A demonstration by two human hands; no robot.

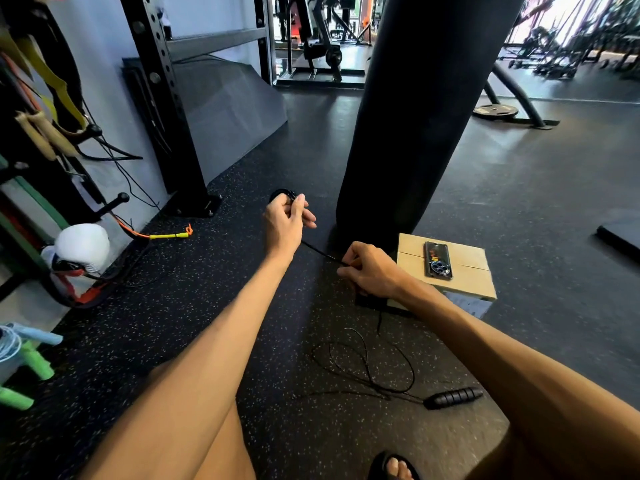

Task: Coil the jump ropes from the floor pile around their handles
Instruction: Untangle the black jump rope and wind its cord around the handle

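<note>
My left hand (285, 221) clenches the handle (280, 195) at frame centre, my right hand (372, 270) pinches the black rope (318, 251) just below, so I should hold that span taut and lay wraps side by side.

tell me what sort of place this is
Most likely a gym, perhaps its boxing or training corner: a black punching bag, speckled rubber flooring, a white boxing glove by the wall, and a weight plate with exercise machines further back.
</note>
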